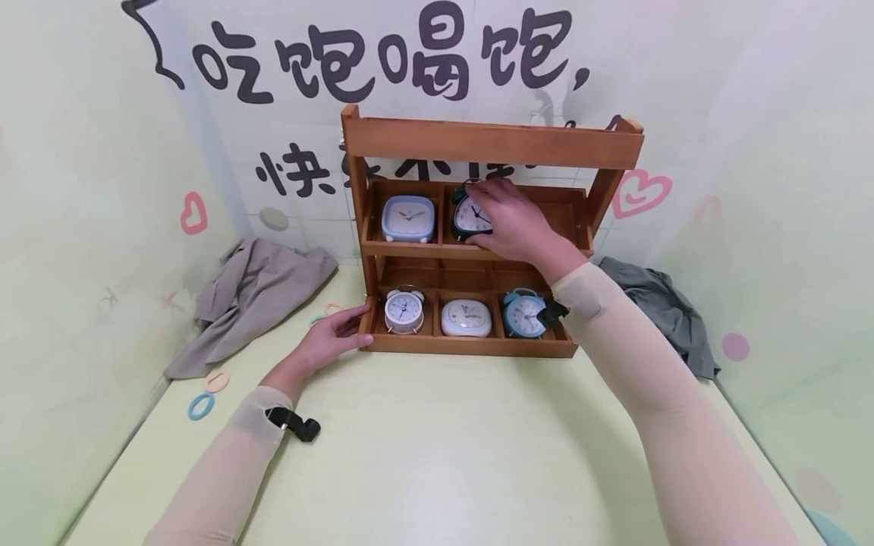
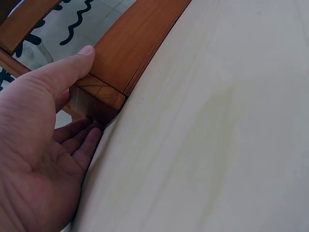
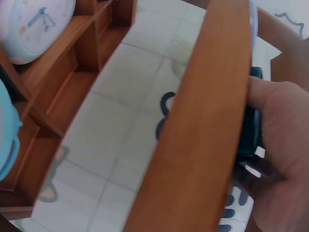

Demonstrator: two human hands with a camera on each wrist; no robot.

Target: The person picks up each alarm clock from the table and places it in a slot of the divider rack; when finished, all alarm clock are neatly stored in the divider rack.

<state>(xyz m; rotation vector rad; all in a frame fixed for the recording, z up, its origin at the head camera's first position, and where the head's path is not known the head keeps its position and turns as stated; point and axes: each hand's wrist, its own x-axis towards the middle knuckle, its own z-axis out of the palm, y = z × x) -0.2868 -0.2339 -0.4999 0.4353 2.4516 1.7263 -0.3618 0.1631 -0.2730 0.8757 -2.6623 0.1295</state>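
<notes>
A two-tier wooden rack (image 1: 471,346) stands against the wall, divided into compartments. My left hand (image 1: 328,341) grips its lower left corner; in the left wrist view the thumb lies on the front board (image 2: 130,43) and the fingers curl behind the corner. In the upper middle compartment, my right hand (image 1: 515,220) holds a dark green alarm clock (image 1: 470,218) with a white face, partly covered by the fingers. The upper rail hides part of that clock (image 3: 248,130) in the right wrist view. To its left sits a pale blue square clock (image 1: 408,218).
The lower tier holds a white twin-bell clock (image 1: 403,311), a white oval clock (image 1: 466,318) and a blue twin-bell clock (image 1: 524,315). A taupe cloth (image 1: 262,296) lies left, a dark grey cloth (image 1: 658,307) right. Coloured rings, including a blue ring (image 1: 201,406), lie on the table's left.
</notes>
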